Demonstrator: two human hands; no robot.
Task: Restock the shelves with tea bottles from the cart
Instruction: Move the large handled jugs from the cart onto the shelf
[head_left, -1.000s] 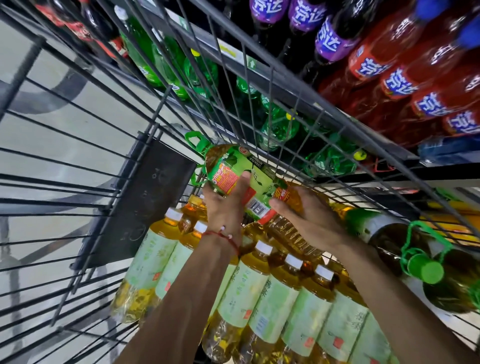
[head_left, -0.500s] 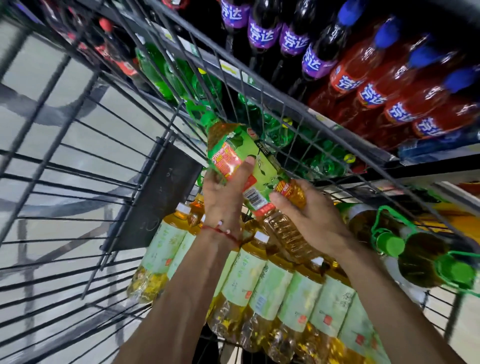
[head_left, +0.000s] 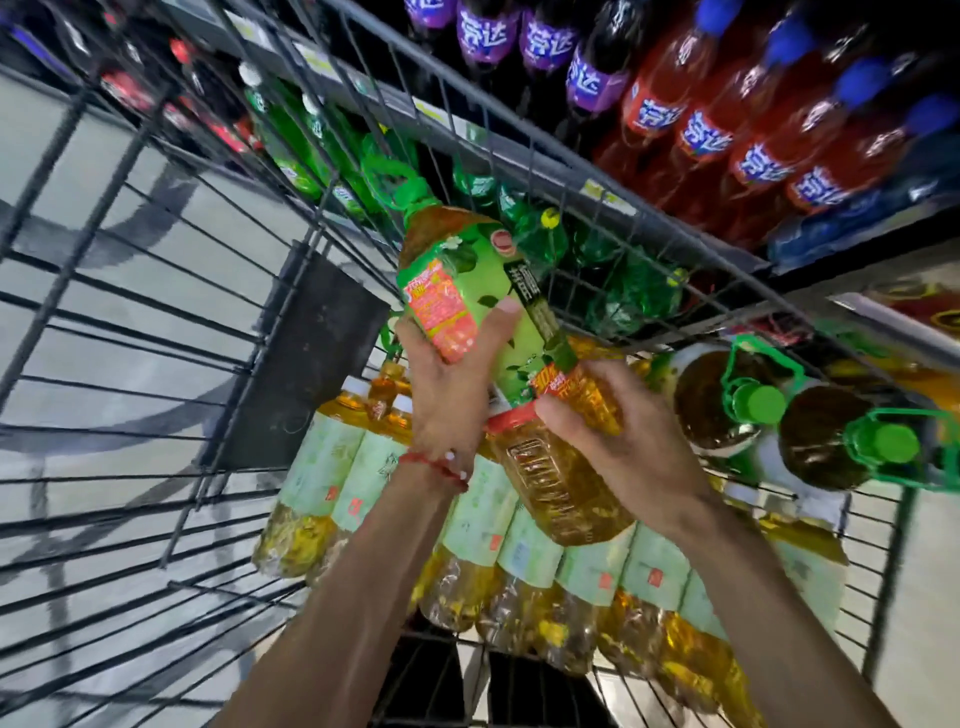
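Both hands clasp one large green-labelled tea bottle (head_left: 480, 283): the left hand (head_left: 449, 389) curls round its label, thumb across the front, and the right hand (head_left: 621, 447) cups the amber lower body. It is held tilted, green cap pointing far, above the wire cart (head_left: 311, 358) and a wrapped pack of smaller tea bottles (head_left: 524, 564). Two more large bottles (head_left: 727, 410) lie at the right. To clear the cart's far rim toward the soft-drink shelf (head_left: 727, 135), keep support under the heavy base.
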